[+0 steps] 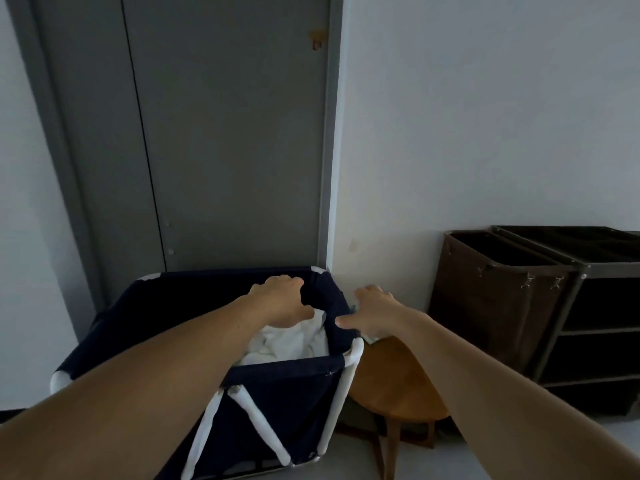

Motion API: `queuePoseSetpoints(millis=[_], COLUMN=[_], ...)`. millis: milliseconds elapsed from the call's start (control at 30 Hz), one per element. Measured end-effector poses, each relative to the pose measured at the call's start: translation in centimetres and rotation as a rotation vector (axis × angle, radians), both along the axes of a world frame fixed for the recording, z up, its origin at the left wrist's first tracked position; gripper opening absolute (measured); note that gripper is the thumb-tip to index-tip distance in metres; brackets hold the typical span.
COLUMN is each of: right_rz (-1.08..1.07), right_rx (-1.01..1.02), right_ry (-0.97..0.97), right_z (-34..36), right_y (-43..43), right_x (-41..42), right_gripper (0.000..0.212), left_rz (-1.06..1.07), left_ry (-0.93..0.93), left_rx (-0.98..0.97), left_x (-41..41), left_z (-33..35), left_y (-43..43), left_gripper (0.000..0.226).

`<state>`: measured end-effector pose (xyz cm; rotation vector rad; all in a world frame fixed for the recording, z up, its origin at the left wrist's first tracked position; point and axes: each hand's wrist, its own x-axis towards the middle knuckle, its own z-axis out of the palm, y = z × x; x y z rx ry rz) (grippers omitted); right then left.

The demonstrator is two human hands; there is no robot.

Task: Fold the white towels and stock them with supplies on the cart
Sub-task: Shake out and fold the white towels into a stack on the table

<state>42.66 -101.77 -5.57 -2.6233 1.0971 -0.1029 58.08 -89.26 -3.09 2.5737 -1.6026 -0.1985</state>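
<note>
Head view shows both hands spread open and empty, the left hand (280, 299) above white towels (287, 341) in the navy hamper (277, 393), the right hand (374, 310) beside its rim.

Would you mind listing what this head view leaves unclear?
- White towels: count unknown; the navy hamper wall and left hand cover most.
- Right hand: fingers drop behind the hamper rim, grip unclear.
- Cart: cut off by the right edge; shelves too dark.

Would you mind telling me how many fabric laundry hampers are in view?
2: a navy hamper holding white towels before the door, and a brown hamper by the right wall. Others may lie out of frame.
</note>
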Motion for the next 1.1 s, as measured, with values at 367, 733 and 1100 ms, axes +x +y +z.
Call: queuePoseSetpoints(millis=[367, 733, 1100], right_rz=[0.105, 0.099, 0.200], right_rx=[0.117, 0.155, 0.278], right_ry=[0.034, 0.155, 0.275], right_z=[-1.7, -5.5, -13.4], right_y=[-14.5, -24.7, -31.9], right_x=[9.1, 22.8, 36.0], right_gripper=[0.084, 0.092, 0.098], left_rz=[0.105, 0.129, 0.265], left_ry=[0.050, 0.167, 0.309], left_rx=[0.043, 0.090, 0.204], left_x=[7.5, 22.6, 35.3], left_z=[-1.0, -7.5, -16.1], left_y=[-12.5, -24.1, -30.0], left_gripper=[0.072, 0.074, 0.081])
